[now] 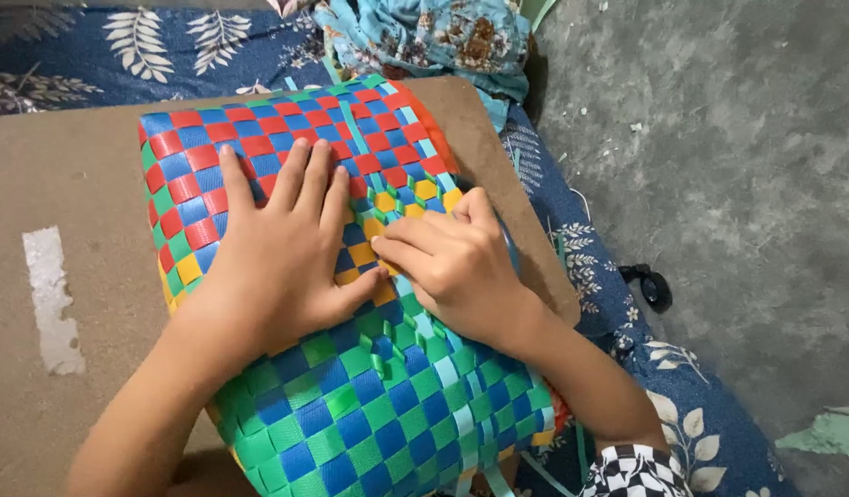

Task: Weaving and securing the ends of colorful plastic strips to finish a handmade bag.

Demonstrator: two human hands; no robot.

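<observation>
While our left hand [272,248] lies spread flat on the woven plastic-strap basket [351,304], our right hand [456,267] just beside it is curled, fingertips pinching what looks like a yellow strip [385,226] near the left thumb. The basket rests on a brown board [65,166] under both hands. If the flat hand lifts, we judge the loose pale-green strips [461,419] could slip out and slacken the weave.

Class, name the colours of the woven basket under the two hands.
The woven basket is a checkered weave of blue, red, green and yellow strips; head view.
</observation>
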